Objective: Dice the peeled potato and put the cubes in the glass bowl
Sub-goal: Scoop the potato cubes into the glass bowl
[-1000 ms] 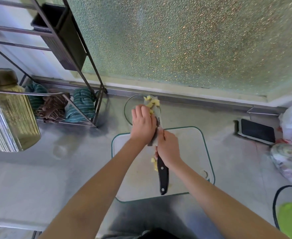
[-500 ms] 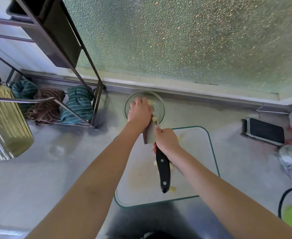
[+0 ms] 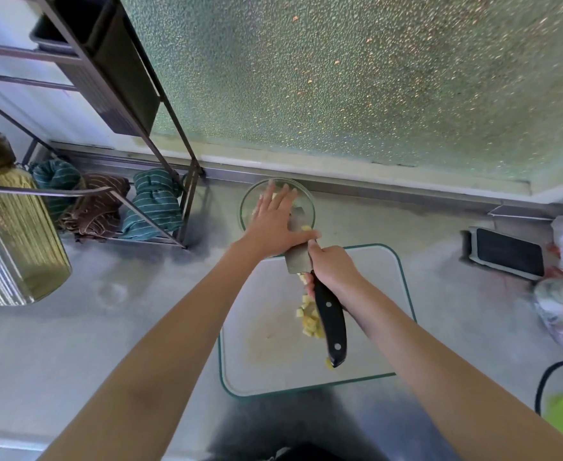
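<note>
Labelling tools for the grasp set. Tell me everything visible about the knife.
The knife is a broad steel blade on a black handle with two visible rivets. The right hand has its grip where blade meets handle. The blade points away, out over the glass bowl, a potato cube on it; the left hand presses its flat. The butt hangs over the cutting board.

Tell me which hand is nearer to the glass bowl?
Left. The left hand is spread over the glass bowl, fingers above its opening. The right hand is nearer the person, over the cutting board, gripping the knife.
</note>
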Demonstrator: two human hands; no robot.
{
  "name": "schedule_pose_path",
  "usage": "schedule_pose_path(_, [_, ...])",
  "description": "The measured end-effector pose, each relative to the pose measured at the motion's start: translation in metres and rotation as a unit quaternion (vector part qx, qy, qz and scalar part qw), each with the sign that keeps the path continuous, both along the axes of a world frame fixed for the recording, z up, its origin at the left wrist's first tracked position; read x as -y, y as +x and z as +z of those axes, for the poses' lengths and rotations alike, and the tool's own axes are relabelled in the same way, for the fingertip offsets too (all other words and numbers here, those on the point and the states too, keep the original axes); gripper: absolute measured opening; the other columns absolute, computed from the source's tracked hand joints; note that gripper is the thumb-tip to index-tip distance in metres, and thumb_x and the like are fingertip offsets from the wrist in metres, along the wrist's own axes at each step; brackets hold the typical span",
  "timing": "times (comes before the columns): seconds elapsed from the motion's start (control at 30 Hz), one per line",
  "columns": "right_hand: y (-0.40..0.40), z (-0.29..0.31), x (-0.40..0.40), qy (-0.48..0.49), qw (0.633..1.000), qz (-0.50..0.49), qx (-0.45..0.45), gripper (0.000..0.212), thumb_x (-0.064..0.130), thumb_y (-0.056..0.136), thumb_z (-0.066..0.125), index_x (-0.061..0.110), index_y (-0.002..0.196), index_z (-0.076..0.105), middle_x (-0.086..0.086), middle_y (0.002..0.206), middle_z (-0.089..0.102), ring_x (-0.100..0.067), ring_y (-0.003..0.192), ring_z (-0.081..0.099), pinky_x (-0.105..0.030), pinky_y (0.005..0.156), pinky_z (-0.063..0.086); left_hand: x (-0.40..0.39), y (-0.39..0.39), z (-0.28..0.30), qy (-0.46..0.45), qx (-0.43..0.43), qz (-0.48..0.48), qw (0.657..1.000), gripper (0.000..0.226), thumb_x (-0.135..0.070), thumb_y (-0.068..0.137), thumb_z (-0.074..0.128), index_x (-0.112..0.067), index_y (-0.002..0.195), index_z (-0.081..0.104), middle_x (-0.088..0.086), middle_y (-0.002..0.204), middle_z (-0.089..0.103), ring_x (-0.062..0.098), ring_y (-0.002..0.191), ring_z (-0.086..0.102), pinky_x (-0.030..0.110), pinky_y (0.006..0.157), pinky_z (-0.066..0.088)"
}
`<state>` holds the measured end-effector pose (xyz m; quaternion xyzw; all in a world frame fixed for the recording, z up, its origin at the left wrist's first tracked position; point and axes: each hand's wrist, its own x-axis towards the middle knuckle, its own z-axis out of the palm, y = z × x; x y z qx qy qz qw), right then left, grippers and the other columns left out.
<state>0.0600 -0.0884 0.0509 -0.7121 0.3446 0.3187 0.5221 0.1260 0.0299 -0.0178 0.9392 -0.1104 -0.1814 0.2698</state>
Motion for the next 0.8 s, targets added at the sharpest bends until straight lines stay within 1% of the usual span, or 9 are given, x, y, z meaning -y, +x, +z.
schedule_pose_path(0.1, [-0.006, 0.003, 0.003, 0.014, 1.0, 0.003, -0.003, 0.04, 0.035, 0.1, 0.039, 0.001, 0.083, 0.051, -0.014, 0.056, 0.045, -0.019, 0.023, 0.042, -0.017, 0.032, 0.035, 0.0, 0.006, -0.001, 0.034, 0.02, 0.046, 0.998, 0.093, -0.063, 0.077, 0.057, -0.015, 0.146, 0.016, 0.005, 0.154, 0.011, 0.022, 0.141, -0.015, 0.045, 0.114, 0.006])
schedule_pose_path(0.17, [-0.01, 0.005, 0.007, 0.008, 1.0, 0.023, 0.003, 0.043, 0.035, 0.1, 0.037, 0.002, 0.077, 0.05, -0.013, 0.055, 0.046, -0.019, 0.023, 0.043, -0.018, 0.033, 0.035, -0.001, 0.008, 0.001, 0.084, 0.067, 0.06, 0.992, 0.077, -0.056, 0.081, 0.056, -0.014, 0.139, 0.027, 0.012, 0.146, 0.021, 0.027, 0.138, 0.006, 0.044, 0.11, 0.018])
schedule_pose_path(0.23, [-0.013, 0.006, 0.011, 0.008, 0.999, 0.031, 0.011, 0.045, 0.035, 0.101, 0.036, 0.001, 0.075, 0.05, -0.013, 0.056, 0.047, -0.019, 0.024, 0.043, -0.019, 0.034, 0.036, -0.005, 0.012, 0.002, 0.158, 0.122, 0.063, 0.978, 0.062, -0.05, 0.086, 0.053, -0.009, 0.128, 0.034, 0.014, 0.131, 0.032, 0.029, 0.121, 0.027, 0.04, 0.102, 0.027])
schedule_pose_path(0.3, [-0.015, 0.007, 0.014, 0.003, 0.999, 0.039, 0.019, 0.045, 0.035, 0.101, 0.035, 0.003, 0.073, 0.05, -0.012, 0.055, 0.048, -0.018, 0.025, 0.044, -0.017, 0.033, 0.037, -0.013, 0.018, 0.002, 0.208, 0.141, 0.063, 0.966, 0.055, -0.043, 0.088, 0.054, -0.005, 0.123, 0.034, 0.014, 0.124, 0.036, 0.029, 0.111, 0.033, 0.038, 0.098, 0.03])
schedule_pose_path(0.4, [-0.018, 0.006, 0.02, -0.017, 0.997, 0.062, 0.038, 0.05, 0.038, 0.101, 0.034, 0.004, 0.069, 0.052, -0.01, 0.051, 0.051, -0.019, 0.028, 0.046, -0.02, 0.035, 0.039, -0.029, 0.027, 0.005, 0.236, 0.143, 0.05, 0.96, 0.049, -0.034, 0.089, 0.055, -0.003, 0.12, 0.034, 0.017, 0.122, 0.037, 0.031, 0.11, 0.035, 0.04, 0.096, 0.03])
schedule_pose_path(0.57, [-0.027, 0.011, 0.038, -0.036, 0.992, 0.086, 0.08, 0.051, 0.043, 0.1, 0.034, 0.007, 0.067, 0.048, -0.007, 0.05, 0.052, -0.018, 0.031, 0.048, -0.018, 0.035, 0.038, -0.044, 0.009, 0.005, 0.142, 0.25, 0.052, 0.956, 0.023, -0.019, 0.088, 0.05, 0.0, 0.101, 0.048, 0.02, 0.102, 0.049, 0.035, 0.091, 0.044, 0.047, 0.082, 0.042])
schedule_pose_path(0.67, [-0.037, 0.012, 0.057, -0.046, 0.985, 0.109, 0.123, 0.049, 0.046, 0.099, 0.035, 0.01, 0.067, 0.046, -0.006, 0.049, 0.051, -0.02, 0.037, 0.05, -0.025, 0.04, 0.042, -0.037, -0.035, -0.002, 0.054, 0.294, 0.087, 0.95, 0.012, -0.013, 0.085, 0.044, -0.006, 0.094, 0.046, 0.015, 0.091, 0.05, 0.028, 0.082, 0.043, 0.04, 0.072, 0.042])
schedule_pose_path(0.73, [-0.045, 0.007, 0.074, -0.079, 0.973, 0.147, 0.159, 0.044, 0.043, 0.1, 0.036, 0.014, 0.069, 0.049, -0.005, 0.047, 0.05, -0.019, 0.037, 0.049, -0.028, 0.042, 0.042, -0.026, -0.075, -0.009, -0.002, 0.304, 0.076, 0.95, 0.01, -0.015, 0.086, 0.046, -0.009, 0.094, 0.043, 0.013, 0.091, 0.051, 0.025, 0.082, 0.042, 0.035, 0.072, 0.041])
schedule_pose_path(0.8, [-0.055, -0.002, 0.095, -0.158, 0.951, 0.179, 0.198, 0.037, 0.037, 0.1, 0.037, 0.021, 0.07, 0.05, -0.002, 0.047, 0.049, -0.019, 0.04, 0.047, -0.029, 0.044, 0.04, -0.014, -0.113, -0.014, -0.049, 0.284, 0.04, 0.957, 0.021, -0.026, 0.087, 0.051, -0.01, 0.098, 0.044, 0.01, 0.097, 0.049, 0.024, 0.086, 0.043, 0.033, 0.075, 0.04])
